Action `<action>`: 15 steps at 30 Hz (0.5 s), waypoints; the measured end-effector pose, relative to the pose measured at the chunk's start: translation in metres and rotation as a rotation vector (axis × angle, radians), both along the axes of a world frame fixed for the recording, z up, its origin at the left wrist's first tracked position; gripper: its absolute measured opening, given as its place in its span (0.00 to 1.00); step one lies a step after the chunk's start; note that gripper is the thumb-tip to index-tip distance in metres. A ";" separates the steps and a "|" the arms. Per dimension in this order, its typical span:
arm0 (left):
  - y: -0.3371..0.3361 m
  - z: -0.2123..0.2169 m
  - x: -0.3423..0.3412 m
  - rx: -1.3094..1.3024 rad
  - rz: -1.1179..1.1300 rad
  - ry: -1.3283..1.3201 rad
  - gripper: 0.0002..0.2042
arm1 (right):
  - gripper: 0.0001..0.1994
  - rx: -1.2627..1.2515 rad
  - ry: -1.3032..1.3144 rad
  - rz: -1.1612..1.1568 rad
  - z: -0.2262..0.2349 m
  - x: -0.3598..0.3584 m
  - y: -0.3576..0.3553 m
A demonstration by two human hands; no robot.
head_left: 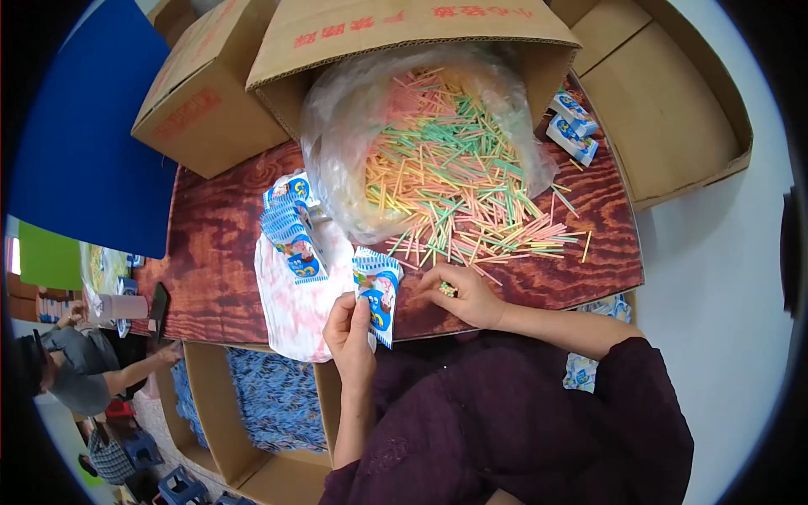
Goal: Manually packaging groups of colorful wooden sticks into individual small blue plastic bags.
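Note:
My left hand (pixel 350 333) is closed on the lower left side of a small blue-and-white printed packet (pixel 385 286), its thumb lying over the front. To the right of it, my right hand (pixel 468 296) is curled around a small bundle of thin pastel sticks (pixel 449 289), whose ends show between the fingers. Just beyond both hands, a heap of pink, yellow, orange and green sticks (pixel 454 177) spills from a clear plastic bag (pixel 337 126) onto the table. More packets of the same kind (pixel 296 244) lie on a white-and-pink cloth (pixel 282 311) left of my left hand.
The bag lies in a tipped cardboard box (pixel 404 25). Other boxes stand left (pixel 219 101) and right (pixel 665 101) of it. Packets (pixel 574 126) sit at the table's (pixel 210 252) right side. Below the front edge, a carton (pixel 220 421) holds blue material. Another person (pixel 84 370) works at left.

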State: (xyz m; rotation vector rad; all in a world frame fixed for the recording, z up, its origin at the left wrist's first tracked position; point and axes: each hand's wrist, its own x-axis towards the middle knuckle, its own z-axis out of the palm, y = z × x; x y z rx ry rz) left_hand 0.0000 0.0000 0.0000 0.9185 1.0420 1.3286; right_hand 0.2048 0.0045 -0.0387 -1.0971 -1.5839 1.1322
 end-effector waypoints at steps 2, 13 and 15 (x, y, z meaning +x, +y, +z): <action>-0.002 0.001 0.002 -0.014 -0.017 0.021 0.04 | 0.06 0.038 -0.036 0.025 0.000 0.002 -0.002; -0.002 0.002 0.006 0.245 -0.323 0.540 0.03 | 0.15 -0.698 1.390 -0.103 0.049 0.016 0.040; 0.000 0.000 0.012 0.267 -0.343 0.547 0.03 | 0.16 -0.734 1.347 -0.234 0.065 0.013 0.040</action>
